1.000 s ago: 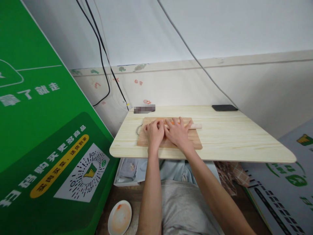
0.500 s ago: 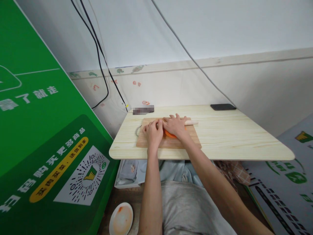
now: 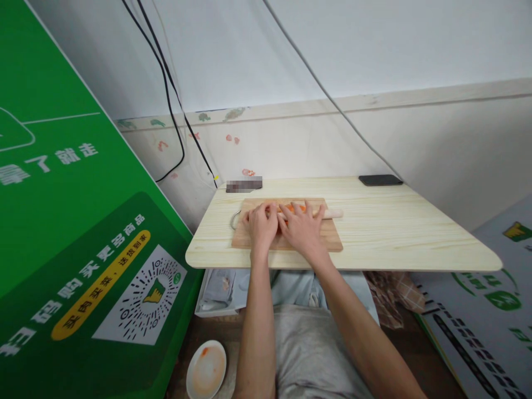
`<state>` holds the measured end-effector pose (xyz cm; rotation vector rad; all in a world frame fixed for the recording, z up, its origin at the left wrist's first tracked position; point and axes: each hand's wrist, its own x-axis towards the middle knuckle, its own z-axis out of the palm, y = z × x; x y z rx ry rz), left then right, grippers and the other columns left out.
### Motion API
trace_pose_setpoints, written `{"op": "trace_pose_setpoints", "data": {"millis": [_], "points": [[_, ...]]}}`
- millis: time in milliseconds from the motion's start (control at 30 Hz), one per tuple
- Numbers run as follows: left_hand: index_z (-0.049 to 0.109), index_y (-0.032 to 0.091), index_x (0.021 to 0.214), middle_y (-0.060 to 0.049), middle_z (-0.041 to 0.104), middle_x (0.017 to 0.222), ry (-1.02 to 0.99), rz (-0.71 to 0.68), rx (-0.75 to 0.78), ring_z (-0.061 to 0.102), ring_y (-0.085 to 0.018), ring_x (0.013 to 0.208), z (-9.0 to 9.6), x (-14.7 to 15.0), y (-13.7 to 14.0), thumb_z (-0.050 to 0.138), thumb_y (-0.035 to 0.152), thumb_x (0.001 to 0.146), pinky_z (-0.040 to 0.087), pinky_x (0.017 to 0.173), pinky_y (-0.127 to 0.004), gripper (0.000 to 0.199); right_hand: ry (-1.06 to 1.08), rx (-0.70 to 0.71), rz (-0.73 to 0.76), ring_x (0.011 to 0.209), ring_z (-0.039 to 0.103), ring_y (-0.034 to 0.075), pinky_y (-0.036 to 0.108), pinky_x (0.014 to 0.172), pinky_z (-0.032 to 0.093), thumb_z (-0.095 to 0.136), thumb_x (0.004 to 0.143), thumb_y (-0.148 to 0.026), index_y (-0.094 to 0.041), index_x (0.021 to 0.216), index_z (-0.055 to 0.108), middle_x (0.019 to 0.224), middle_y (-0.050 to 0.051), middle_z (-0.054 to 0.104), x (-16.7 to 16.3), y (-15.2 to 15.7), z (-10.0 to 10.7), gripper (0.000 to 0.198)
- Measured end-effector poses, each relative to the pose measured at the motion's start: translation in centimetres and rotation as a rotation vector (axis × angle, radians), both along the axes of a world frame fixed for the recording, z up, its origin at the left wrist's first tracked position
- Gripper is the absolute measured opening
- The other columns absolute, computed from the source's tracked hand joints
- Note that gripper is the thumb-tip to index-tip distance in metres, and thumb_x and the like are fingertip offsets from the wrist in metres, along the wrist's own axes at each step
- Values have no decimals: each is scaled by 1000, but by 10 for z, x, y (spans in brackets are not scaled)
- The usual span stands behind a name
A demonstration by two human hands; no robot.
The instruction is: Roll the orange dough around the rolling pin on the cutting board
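A wooden cutting board (image 3: 257, 244) with a metal ring handle (image 3: 233, 220) lies on the table. On it is a flat piece of orange dough (image 3: 296, 208), mostly covered by my hands. A pale rolling pin (image 3: 333, 214) lies across the dough, its right end sticking out past the board. My right hand (image 3: 302, 224) presses on the pin with spread, outstretched fingers. At the dough's left side, my left hand (image 3: 262, 221) is closed, thumb and fingers bent together at its edge; the grip itself is partly hidden.
A black phone (image 3: 380, 180) lies at the table's (image 3: 399, 238) back right, and a blurred-out dark object (image 3: 244, 185) at its back left. Below stand a white tray (image 3: 216, 311) and a stained white plate (image 3: 206, 371). A green panel (image 3: 103, 233) rises on the left.
My right hand and the rolling pin have moved toward me over the dough, baring some orange beyond the pin. My left hand has stayed nearly in place.
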<state>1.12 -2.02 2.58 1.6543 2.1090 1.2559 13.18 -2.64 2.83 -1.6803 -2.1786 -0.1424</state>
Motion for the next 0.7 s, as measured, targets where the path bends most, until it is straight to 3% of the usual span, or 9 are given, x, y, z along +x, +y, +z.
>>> {"op": "trace_pose_setpoints", "data": {"millis": [133,233,367,533,600,700], "points": [[80,24,102,-11,83,110,-5,-4,5,70,-31,116,0,0,1,49,41,108,37,114,-47,35,7,-67,19,137,52,44,78,117,20,31,113,-53,-30,134,76,143,13,71,-4,29,12,55],[80,24,104,-11,82,115,-4,-1,18,69,-31,117,-1,0,1,50,40,108,38,114,-47,34,0,-95,27,132,56,42,77,116,23,33,112,-53,-27,123,80,139,14,72,-4,39,16,55],[80,24,106,-12,82,116,0,5,3,69,-31,117,0,1,0,51,40,108,39,113,-48,33,9,-22,38,138,52,40,75,120,17,31,113,-49,-28,131,76,141,13,72,-1,20,8,53],[80,24,106,-12,83,112,9,4,-1,70,-31,117,0,0,0,48,40,108,36,116,-48,36,75,10,15,149,44,39,75,125,7,33,114,-48,-30,147,67,160,10,60,0,-7,-1,50],[80,24,105,-12,83,111,23,-4,-2,70,-31,116,0,0,0,48,40,109,37,115,-48,36,104,-18,31,151,44,37,75,126,6,33,114,-45,-30,147,67,162,10,59,4,-6,0,49],[80,24,104,-12,83,108,41,-22,2,70,-31,115,-1,0,-1,48,41,108,38,114,-48,36,146,-87,165,145,53,31,70,129,8,35,114,-37,-31,139,72,152,7,68,20,8,5,45]]}}
